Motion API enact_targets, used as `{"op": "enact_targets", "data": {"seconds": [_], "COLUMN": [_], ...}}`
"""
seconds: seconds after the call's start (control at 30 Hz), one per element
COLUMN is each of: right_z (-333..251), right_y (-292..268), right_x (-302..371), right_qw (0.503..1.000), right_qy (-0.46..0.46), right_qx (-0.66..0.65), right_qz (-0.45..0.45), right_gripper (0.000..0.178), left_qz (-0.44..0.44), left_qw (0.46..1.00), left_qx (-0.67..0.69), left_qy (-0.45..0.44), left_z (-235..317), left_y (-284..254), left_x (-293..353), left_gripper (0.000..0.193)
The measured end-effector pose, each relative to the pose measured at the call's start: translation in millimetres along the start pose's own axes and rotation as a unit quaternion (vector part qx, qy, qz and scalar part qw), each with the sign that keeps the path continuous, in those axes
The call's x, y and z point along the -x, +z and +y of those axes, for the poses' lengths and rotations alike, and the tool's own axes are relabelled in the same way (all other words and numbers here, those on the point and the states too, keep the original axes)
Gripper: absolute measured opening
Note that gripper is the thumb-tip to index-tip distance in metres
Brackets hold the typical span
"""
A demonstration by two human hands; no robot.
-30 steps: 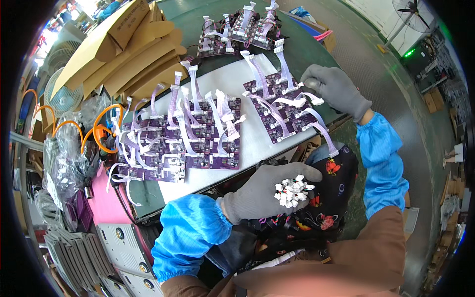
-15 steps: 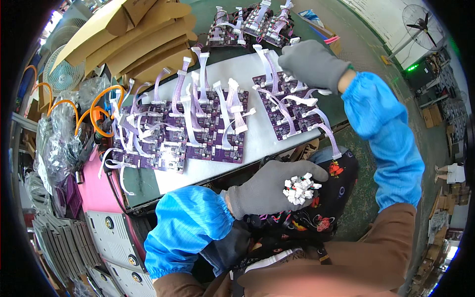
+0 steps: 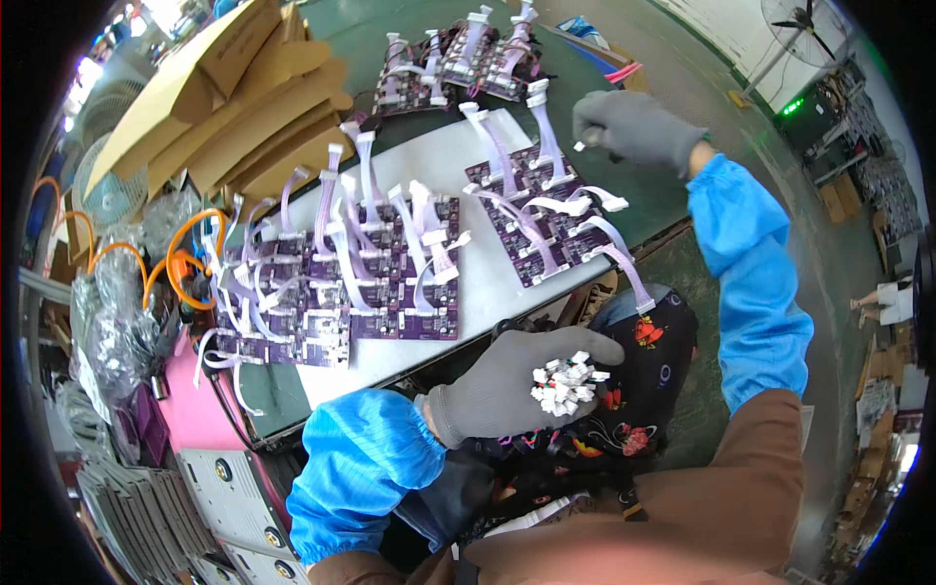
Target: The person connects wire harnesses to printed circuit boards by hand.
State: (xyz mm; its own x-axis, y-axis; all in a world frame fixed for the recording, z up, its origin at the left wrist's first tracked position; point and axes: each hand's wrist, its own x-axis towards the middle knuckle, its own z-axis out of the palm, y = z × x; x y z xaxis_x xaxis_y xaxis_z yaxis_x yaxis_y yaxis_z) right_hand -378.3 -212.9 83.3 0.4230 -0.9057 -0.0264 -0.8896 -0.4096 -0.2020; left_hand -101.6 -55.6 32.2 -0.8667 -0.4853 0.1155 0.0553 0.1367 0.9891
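My left hand [image 3: 507, 380], in a grey glove, is closed around a bunch of small white plug connectors [image 3: 565, 383] with short coloured wires, low in front of the table. My right hand [image 3: 639, 129], also gloved, is raised past the right-hand purple circuit boards [image 3: 509, 226], its fingers pinched on one small white connector [image 3: 580, 146]. White-and-lilac ribbon cables [image 3: 542, 127] stand up from those boards or droop over their edges. Left of them, a larger group of purple circuit boards [image 3: 405, 325] bears many similar cables. Both groups lie on a white foam sheet [image 3: 475, 278].
More cabled boards [image 3: 468, 63] sit at the table's far side. Folded brown cardboard [image 3: 229, 97] is stacked at the far left, beside an orange coiled hose [image 3: 175, 278] and clear plastic bags [image 3: 127, 322]. Grey metal panels [image 3: 229, 487] stand at the near left.
My right hand has moved off the right-hand boards toward the right, and a small white connector now shows at its fingertips. My left hand keeps its bunch. The whole view has shifted slightly.
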Motion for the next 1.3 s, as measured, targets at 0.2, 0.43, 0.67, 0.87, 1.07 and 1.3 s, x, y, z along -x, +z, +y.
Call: {"op": "enact_targets", "data": {"seconds": [0.2, 0.43, 0.67, 0.87, 1.07, 1.3], "right_z": [-11.5, -23.5, -24.1, -24.7, -33.3, -36.1], "right_y": [18.3, 11.4, 10.0, 12.3, 9.9, 14.0], "right_x": [-21.1, -47.6, -57.0, -58.9, -59.3, -57.4], "right_qw": [0.99, 0.974, 0.967, 0.967, 0.964, 0.961], "right_qy": [-0.02, -0.062, -0.094, -0.089, -0.073, -0.072], "right_qx": [0.137, 0.211, 0.23, 0.232, 0.24, 0.252], "right_qz": [0.014, -0.054, -0.061, -0.065, -0.089, -0.086], "right_gripper": [0.016, 0.021, 0.02, 0.02, 0.022, 0.02], "left_qz": [0.006, 0.003, 0.002, 0.003, -0.001, -0.01], "left_qw": [0.998, 0.993, 0.986, 0.986, 0.991, 0.989], "left_qx": [0.047, 0.091, 0.125, 0.117, 0.092, 0.107], "left_qy": [-0.041, -0.081, -0.108, -0.115, -0.099, -0.101], "left_z": [-7.7, -9.0, -12.3, -12.0, -12.7, -13.9], "left_y": [0.9, 2.6, 4.4, 4.3, 3.9, 5.1], "left_x": [-0.8, -8.1, -8.5, -9.8, -8.6, -8.1], "left_gripper": [0.041, 0.044, 0.047, 0.047, 0.047, 0.045]}}
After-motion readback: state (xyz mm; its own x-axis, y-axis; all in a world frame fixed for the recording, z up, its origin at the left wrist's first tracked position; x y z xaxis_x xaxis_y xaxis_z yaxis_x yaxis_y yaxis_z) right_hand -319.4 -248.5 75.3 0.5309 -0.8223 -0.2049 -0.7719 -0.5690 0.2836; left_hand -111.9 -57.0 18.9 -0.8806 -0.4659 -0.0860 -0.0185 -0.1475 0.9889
